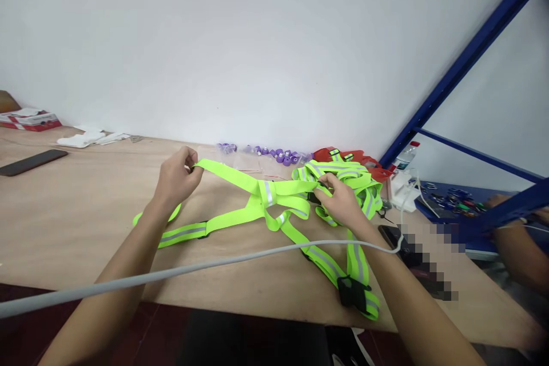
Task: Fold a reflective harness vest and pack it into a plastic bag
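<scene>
A neon-green strap harness [234, 218] with grey reflective stripes is spread over the wooden table. My left hand [179, 176] pinches one end of a green strap at the upper left, lifted off the table. Near the right side, my right hand [338, 199] is closed on another strap of the same harness. Between my hands the straps cross at a looped joint. A black buckle [352, 293] lies at the lower right of the harness. Behind my right hand is a pile of similar green straps [371, 191].
Purple items [286, 156] in clear bags lie along the wall. A white cable [240, 257] crosses in front of my forearms. At left are a dark phone [34, 162] and a red-white box [32, 120]. Another person's arm [521, 251] is beyond the blue frame [454, 77].
</scene>
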Demonstrator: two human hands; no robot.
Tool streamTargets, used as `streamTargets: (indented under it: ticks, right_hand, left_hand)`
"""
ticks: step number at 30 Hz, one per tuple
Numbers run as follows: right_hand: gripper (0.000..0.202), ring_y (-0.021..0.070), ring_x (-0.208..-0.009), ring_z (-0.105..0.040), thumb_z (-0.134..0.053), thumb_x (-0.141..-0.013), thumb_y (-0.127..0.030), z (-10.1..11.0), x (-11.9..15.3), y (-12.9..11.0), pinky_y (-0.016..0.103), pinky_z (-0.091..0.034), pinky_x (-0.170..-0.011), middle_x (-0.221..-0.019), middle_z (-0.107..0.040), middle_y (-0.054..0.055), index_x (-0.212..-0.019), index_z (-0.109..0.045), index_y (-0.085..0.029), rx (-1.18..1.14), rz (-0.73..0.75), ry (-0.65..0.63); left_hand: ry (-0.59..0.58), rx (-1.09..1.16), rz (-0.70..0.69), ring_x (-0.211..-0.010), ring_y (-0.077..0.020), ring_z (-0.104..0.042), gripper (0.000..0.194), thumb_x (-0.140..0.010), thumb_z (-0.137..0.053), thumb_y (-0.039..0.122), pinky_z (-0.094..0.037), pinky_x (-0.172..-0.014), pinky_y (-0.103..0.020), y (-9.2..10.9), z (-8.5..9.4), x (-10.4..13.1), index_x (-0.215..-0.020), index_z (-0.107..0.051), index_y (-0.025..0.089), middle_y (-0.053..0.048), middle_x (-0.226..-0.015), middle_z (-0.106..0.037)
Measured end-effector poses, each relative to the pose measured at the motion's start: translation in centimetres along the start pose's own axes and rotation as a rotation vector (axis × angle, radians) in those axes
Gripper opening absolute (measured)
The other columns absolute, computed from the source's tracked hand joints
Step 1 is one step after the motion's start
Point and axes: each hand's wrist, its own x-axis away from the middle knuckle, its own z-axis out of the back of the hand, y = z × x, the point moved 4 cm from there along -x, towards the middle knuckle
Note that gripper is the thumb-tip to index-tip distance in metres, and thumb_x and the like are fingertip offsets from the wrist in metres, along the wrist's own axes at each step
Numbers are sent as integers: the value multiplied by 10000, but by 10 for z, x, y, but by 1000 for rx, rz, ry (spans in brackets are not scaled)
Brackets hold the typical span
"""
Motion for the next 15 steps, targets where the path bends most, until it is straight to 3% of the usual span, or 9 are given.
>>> streamTargets:
  ticks: [3, 5, 6, 8, 11, 13, 15]
  right_hand:
    - [150, 227, -775, -610, -611, -774, -364, 13, 0, -10, 348, -467, -726, -838, -677, 27, -837, -581, -231, -110, 13, 6]
    - [157, 250, -790, -652, -636, -753, -349, 21, -1, -15, 367, -506, -707, -814, -678, 20, -840, -555, -246, -240, -41, 17]
    - [170, 255, -774, -669, -644, -743, -338, 25, -2, -17, 367, -523, -669, -800, -676, 13, -842, -531, -257, -322, -85, 13]
    - [212, 260, -729, -697, -651, -724, -317, 31, -4, -22, 366, -545, -602, -771, -681, -3, -859, -493, -275, -514, -186, -37]
    - [265, 247, -640, -700, -676, -692, -293, 40, -8, -32, 366, -561, -605, -665, -673, -24, -886, -495, -276, -768, -281, -192]
    - [289, 218, -583, -672, -713, -690, -286, 47, -9, -39, 344, -554, -611, -600, -643, -34, -901, -515, -263, -893, -287, -315]
    - [308, 177, -527, -620, -755, -715, -313, 53, -9, -44, 319, -539, -585, -581, -610, -44, -919, -532, -250, -990, -277, -421]
  left_hand:
    - [52, 21, -81, -767, -187, -600, 143, -713, -563, 202, -491, -717, -307, 13, 14, -5, -696, -423, 227, -17, -813, -615]
    - [-2, 127, -39, -806, -197, -625, 212, -717, -570, 204, -501, -735, -320, 18, 20, -10, -646, -371, 222, -29, -820, -641]
    - [-89, 211, 9, -788, -198, -634, 244, -728, -581, 217, -504, -712, -318, 19, 21, -13, -633, -356, 221, -26, -777, -635]
    - [-374, 407, 93, -717, -190, -631, 297, -750, -633, 264, -519, -672, -315, 23, 20, -20, -631, -365, 219, -4, -670, -576]
    - [-801, 645, 92, -650, -168, -588, 379, -709, -768, 348, -558, -663, -336, 33, 26, -26, -661, -417, 215, 11, -655, -519]
    - [-924, 728, 57, -570, -136, -513, 457, -643, -836, 409, -528, -557, -301, 37, 36, -32, -661, -423, 215, 4, -675, -505]
    - [-943, 731, 33, -491, -105, -418, 486, -608, -855, 459, -424, -436, -260, 38, 47, -38, -663, -436, 219, 7, -660, -477]
